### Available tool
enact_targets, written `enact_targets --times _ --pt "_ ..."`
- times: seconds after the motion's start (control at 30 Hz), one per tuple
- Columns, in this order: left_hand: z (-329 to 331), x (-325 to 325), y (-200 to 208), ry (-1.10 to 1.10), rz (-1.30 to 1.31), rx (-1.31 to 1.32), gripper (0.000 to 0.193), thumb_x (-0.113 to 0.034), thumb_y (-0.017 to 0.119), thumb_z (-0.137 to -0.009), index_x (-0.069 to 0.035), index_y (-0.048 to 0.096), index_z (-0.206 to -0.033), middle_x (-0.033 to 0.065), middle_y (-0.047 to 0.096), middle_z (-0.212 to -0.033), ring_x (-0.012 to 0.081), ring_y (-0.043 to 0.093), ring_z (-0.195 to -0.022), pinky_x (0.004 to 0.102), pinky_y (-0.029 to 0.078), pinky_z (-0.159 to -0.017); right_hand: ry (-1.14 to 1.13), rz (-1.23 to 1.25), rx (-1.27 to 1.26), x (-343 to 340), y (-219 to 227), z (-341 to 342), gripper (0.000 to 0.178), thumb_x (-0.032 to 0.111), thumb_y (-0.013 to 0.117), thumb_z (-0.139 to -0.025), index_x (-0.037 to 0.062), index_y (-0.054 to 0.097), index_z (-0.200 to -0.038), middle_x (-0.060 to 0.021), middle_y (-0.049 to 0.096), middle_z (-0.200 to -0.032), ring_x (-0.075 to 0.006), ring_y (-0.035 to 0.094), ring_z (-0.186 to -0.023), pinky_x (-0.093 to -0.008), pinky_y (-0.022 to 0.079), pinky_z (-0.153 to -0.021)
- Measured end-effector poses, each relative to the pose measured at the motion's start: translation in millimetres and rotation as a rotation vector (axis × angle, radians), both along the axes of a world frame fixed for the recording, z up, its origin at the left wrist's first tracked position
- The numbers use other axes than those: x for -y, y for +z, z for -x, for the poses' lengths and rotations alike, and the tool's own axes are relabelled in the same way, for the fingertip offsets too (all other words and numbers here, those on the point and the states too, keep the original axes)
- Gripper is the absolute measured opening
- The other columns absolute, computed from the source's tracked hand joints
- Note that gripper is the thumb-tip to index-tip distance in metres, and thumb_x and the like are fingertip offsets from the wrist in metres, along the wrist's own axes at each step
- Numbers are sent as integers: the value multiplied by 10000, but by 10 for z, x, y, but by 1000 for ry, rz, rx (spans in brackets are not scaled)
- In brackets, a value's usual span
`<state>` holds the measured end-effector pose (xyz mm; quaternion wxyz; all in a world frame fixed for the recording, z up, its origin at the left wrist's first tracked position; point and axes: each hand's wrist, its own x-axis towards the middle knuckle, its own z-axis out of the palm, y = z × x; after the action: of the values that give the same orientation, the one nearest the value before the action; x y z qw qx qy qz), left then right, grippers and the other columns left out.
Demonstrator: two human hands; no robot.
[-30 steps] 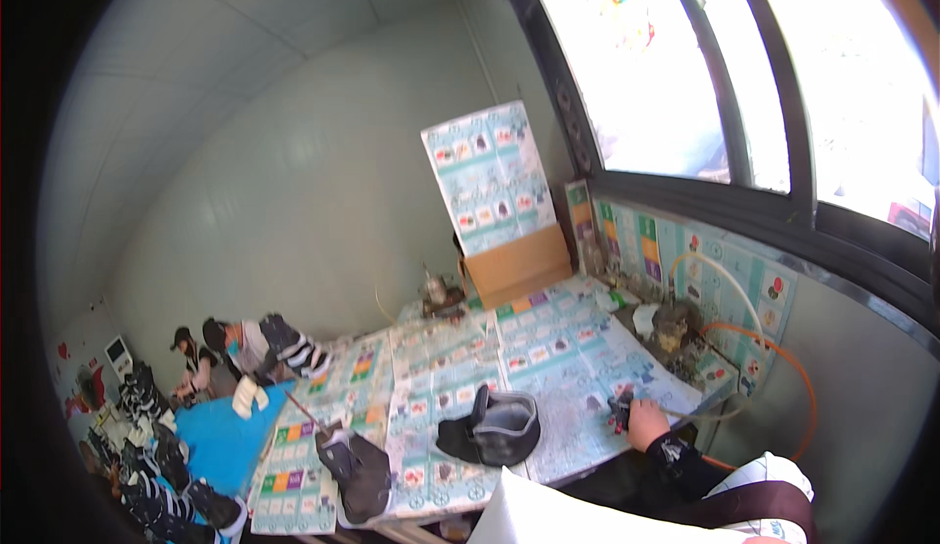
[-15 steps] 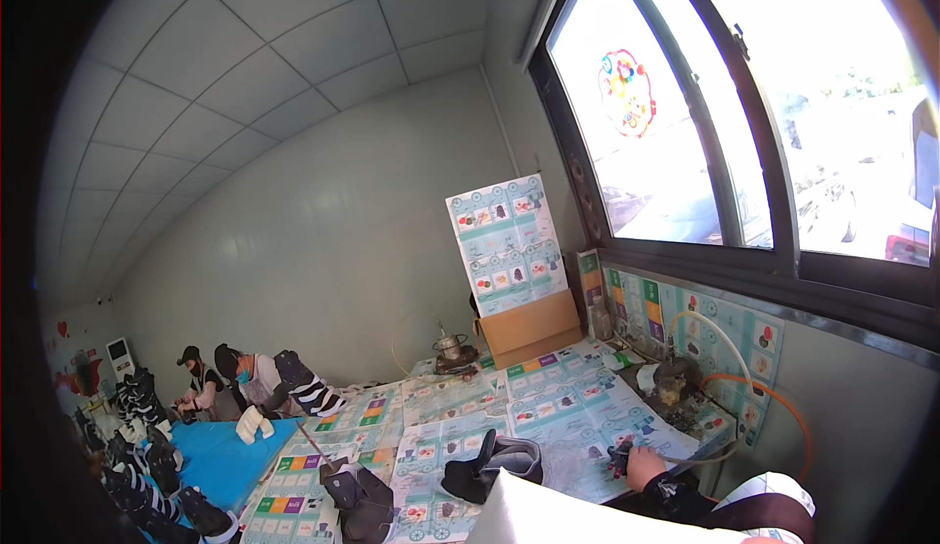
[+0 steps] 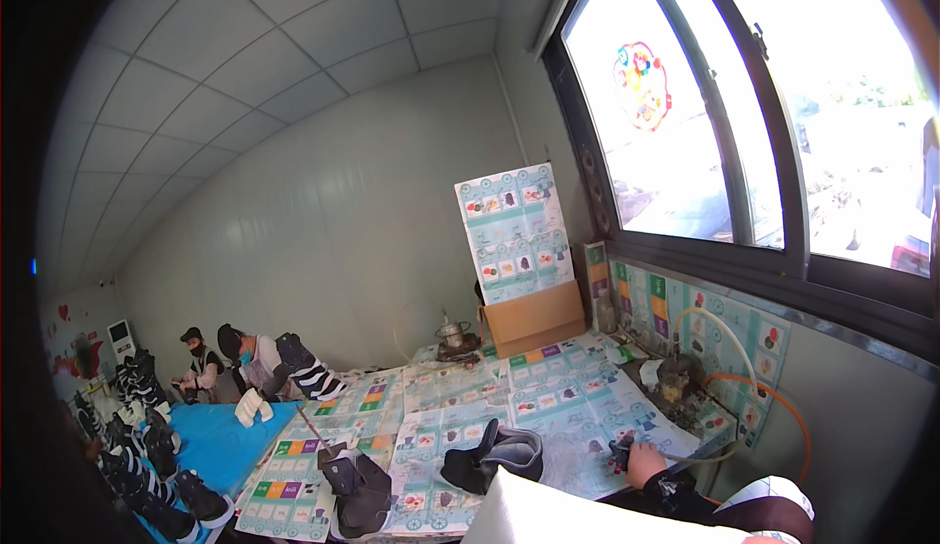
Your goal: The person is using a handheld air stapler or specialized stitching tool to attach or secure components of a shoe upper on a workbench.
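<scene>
At the table's right side my right hand (image 3: 644, 466) is closed around a small dark tool (image 3: 620, 454), whose exact kind I cannot make out. A pale hose (image 3: 703, 459) runs off to the right from behind the hand. My left hand does not show. Left of the right hand, a black shoe (image 3: 493, 459) with a grey lining lies on the printed paper covering the table (image 3: 578, 426). Nearer the front edge is another dark shoe (image 3: 360, 495), with a thin stick (image 3: 313, 428) beside it. A large white piece (image 3: 578, 515) covers the lower middle.
A blue sheet (image 3: 235, 441) lies at the left, with several black-and-white shoes (image 3: 147, 485) beside it. Two people (image 3: 250, 358) work at the far left. A brown cardboard box (image 3: 534, 319) and a metal pot (image 3: 452, 336) stand at the back. A stained jar (image 3: 676, 378) and an orange hose (image 3: 798, 417) are at right.
The view has shifted slightly, so the room sits a little differently in the picture. My right hand still holds the dark tool in nearly the same place.
</scene>
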<state>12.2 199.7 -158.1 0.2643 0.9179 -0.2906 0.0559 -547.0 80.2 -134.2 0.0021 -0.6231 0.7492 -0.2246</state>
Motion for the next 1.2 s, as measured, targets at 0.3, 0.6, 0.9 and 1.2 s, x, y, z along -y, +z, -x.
enact_targets --times 0.3,0.6,0.9,1.2 --pt "-14 -73 -8 27 -11 3 478 -433 657 -942 -63 629 -1243 216 713 -1128 469 676 -1015 528 547 -880 0 -9 2 8 5 -10 487 166 741 -761 -44 572 -1167 -260 624 -1181 -446 579 -1167 -500 509 -1000" --pt "-41 -113 -24 46 -25 7 490 -436 660 -941 -61 626 -1255 214 711 -1135 470 673 -1022 527 544 -889 10 33 11 4 -33 7 447 142 712 -768 -48 571 -1147 -266 625 -1162 -455 577 -1149 -502 505 -991" --pt "-194 -325 -175 94 -48 1 502 -439 663 -939 -60 623 -1266 212 709 -1142 471 670 -1029 527 541 -898 -1 50 10 -43 21 -34 382 91 691 -775 -33 560 -1112 -250 620 -1130 -447 579 -1118 -513 507 -961" --pt "-458 -1912 -1068 429 -165 -92 514 -443 667 -938 -59 620 -1277 211 707 -1149 471 666 -1037 527 538 -908 36 157 24 -10 -16 -61 440 53 745 -736 -27 535 -1114 -252 601 -1086 -474 572 -1063 -542 494 -910"
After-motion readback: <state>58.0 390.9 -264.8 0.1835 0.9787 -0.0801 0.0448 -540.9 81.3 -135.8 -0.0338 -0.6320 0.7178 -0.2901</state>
